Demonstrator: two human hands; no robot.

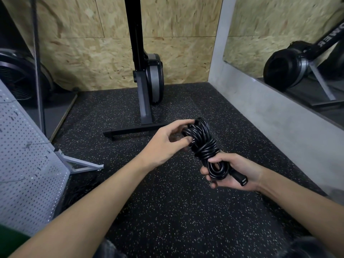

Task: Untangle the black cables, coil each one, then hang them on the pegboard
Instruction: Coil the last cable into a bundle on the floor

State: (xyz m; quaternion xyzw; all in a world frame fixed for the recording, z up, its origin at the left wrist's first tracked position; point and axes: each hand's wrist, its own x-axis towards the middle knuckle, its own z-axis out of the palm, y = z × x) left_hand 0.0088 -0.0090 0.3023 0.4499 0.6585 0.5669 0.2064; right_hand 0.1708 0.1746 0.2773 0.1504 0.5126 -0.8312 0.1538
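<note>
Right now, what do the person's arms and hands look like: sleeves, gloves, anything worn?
Both forearms are bare. The left hand and right hand wear no gloves; no watch, ring or band shows. Only clothing on an arm: a dark green fabric sleeve edge at the left upper arm, in the bottom-left corner. No markings visible.

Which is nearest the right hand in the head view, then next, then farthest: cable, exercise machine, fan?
1. Cable, gripped in the right hand.
2. Exercise machine, ahead on the floor, centre.
3. Fan, far back-left corner.
</note>
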